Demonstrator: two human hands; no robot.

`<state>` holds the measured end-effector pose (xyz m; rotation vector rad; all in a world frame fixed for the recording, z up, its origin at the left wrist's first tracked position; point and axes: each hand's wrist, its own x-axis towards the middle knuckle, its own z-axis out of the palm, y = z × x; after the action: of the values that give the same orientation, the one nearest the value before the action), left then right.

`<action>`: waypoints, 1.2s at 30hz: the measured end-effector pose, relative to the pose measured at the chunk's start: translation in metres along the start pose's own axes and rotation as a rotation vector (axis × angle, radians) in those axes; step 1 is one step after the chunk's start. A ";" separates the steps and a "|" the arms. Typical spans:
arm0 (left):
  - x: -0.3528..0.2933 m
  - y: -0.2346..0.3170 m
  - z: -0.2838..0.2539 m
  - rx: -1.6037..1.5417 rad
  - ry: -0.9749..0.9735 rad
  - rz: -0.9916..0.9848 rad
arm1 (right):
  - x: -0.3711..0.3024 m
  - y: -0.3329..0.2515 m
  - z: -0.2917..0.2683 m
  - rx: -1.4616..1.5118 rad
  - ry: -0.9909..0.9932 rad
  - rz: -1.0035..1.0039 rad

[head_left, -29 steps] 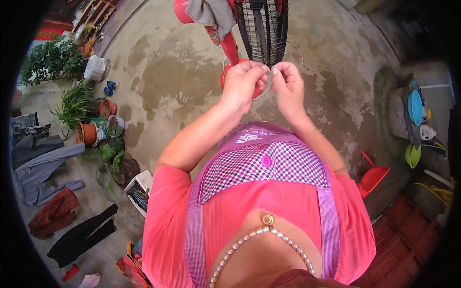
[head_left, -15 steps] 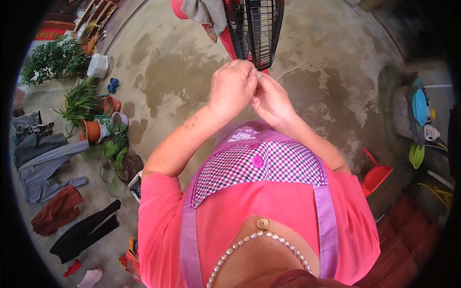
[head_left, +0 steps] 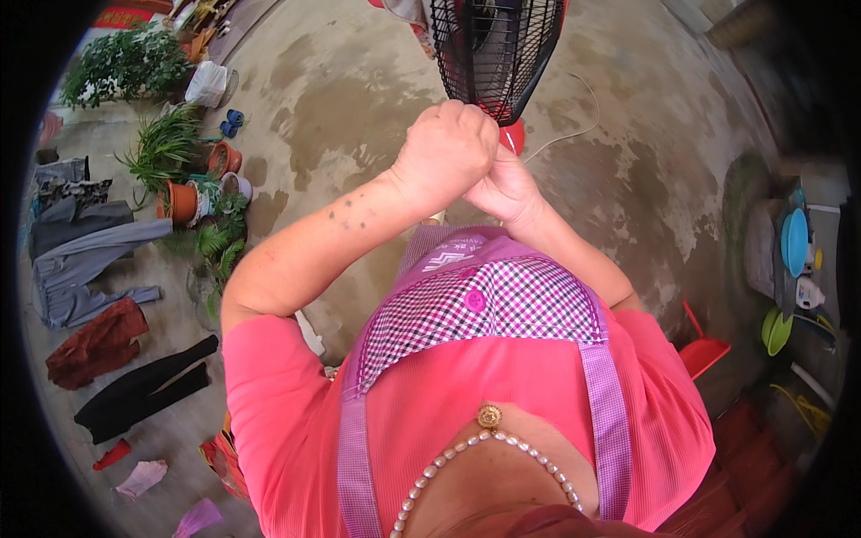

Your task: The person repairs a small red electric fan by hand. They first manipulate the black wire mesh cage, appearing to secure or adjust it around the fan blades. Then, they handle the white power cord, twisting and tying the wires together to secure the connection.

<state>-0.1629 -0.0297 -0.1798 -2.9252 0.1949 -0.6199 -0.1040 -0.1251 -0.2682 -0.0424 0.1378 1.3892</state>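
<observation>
A black wire-grille fan (head_left: 529,67) stands in front of me at the top of the view. My left hand (head_left: 447,148) is curled into a closed fist by the lower edge of its grille. Just below and to the right, my right hand (head_left: 508,186) meets it with bent, closed fingers, partly covered by the left. Whatever sits between the fingertips is hidden. Behind my hands, a red part of the fan (head_left: 513,136) shows under the grille. A grey cloth (head_left: 408,11) hangs beside the fan.
A pale cord (head_left: 574,134) curves over the damp concrete floor (head_left: 341,99). Potted plants (head_left: 175,148) and spread-out clothes (head_left: 99,260) line the left. A red dustpan (head_left: 704,356) lies to the right, with blue (head_left: 794,242) and green basins (head_left: 777,332) beyond.
The left hand has rolled further over the right, covering more of its fingers, and its elbow has swung outward. The fan and surroundings have shifted rightward in view.
</observation>
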 end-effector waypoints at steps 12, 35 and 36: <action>-0.001 0.013 0.014 0.295 -0.119 0.332 | 0.037 0.004 -0.029 -0.493 0.011 -0.229; -0.022 0.011 0.029 -1.588 -0.029 -0.908 | -0.024 -0.035 -0.004 -0.658 0.202 -0.247; -0.021 0.009 0.033 -1.593 -0.032 -0.900 | -0.028 -0.033 -0.006 -0.660 0.205 -0.255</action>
<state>-0.1696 -0.0315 -0.2195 -4.4782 -1.3223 -0.6379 -0.0765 -0.1594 -0.2722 -0.7290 -0.1572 1.1218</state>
